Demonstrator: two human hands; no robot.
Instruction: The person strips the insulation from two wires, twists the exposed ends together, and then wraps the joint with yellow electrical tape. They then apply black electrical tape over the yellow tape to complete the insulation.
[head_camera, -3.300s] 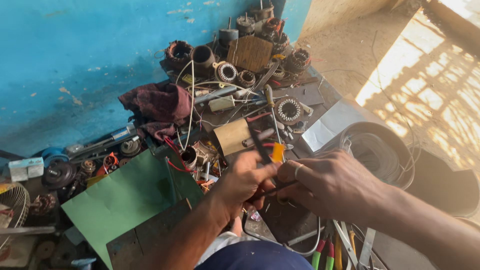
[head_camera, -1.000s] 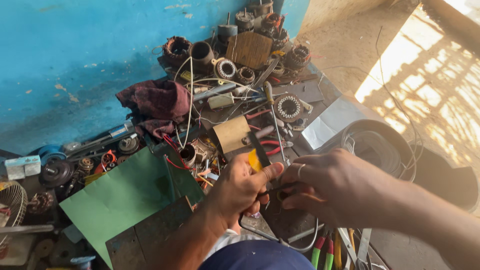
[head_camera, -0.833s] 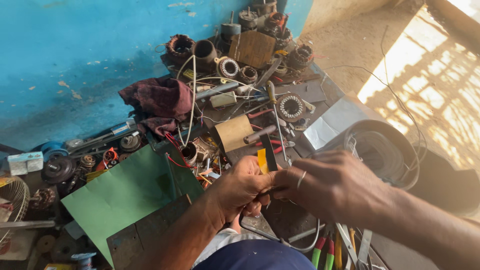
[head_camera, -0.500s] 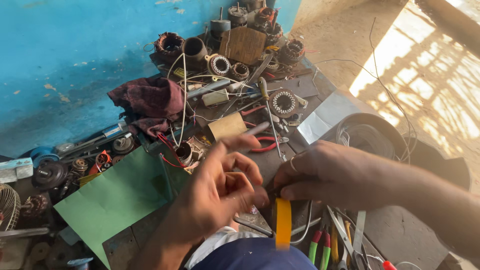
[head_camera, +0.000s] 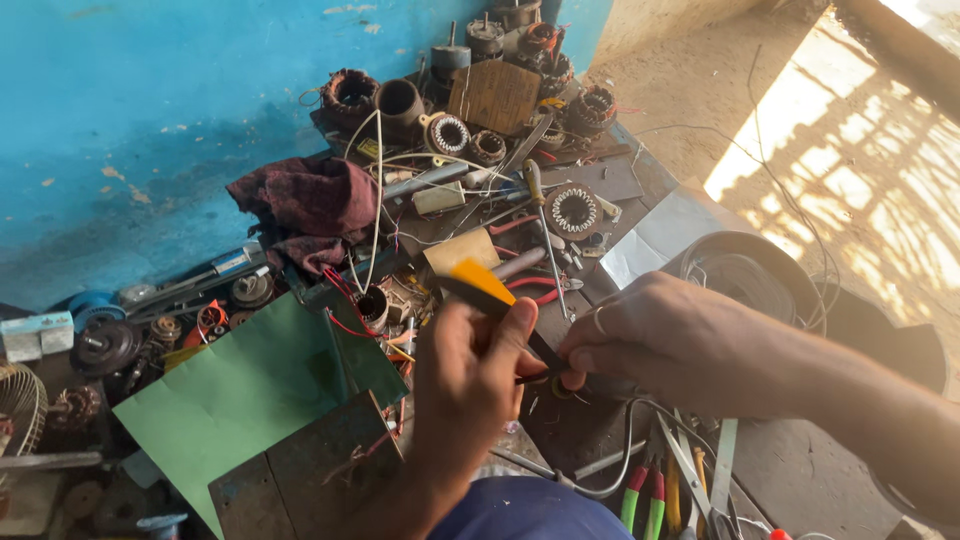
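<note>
Gripping a yellow-and-black tool, the left hand has fingers curled shut round its handle, thumb on top — the tool's dark end slants down to the right hand. Right fingers are pinched together at that tip, on sth too small to make out. Both hands hover over a cluttered bench: green sheet to the left, maroon rag by the blue wall, motor windings & a screwdriver beyond. Coloured tool handles lie near the bottom edge — just below the right wrist.
</note>
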